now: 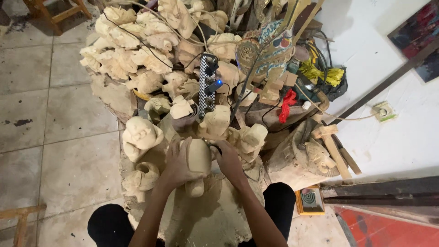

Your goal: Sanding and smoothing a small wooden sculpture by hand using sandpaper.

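Head view looks straight down on a big heap of unpainted carved wooden heads (151,55), pale raw wood, rounded and knobbly, with tool marks you can just about make out. They're stacked on a chunky wooden block (206,219) dusted in sawdust, sitting on a grey tiled floor (68,128). Everything below is placed relative to that block.

At the far edge of the block sits a checkered power strip (208,84) with a blue light on it, black cables trailing off through the pile. To the right of it is a painted puppet figure (263,52), gold and blue, the only finished-looking piece around. Further right: a wooden mallet (331,144) leaning by a rough log, plus a scrap of red cloth (288,104).

Right on top of the block is the piece being worked, a smooth, egg-shaped carved head with a short neck peg (197,167). Left hand (176,167) is wrapped round its side, clamped on it; right hand (228,160) presses against the other side, and I can't tell if it's holding a small tool. My guess is it's the shaping or smoothing stage, so the next bit calls for a steady grip and turning the piece slowly.
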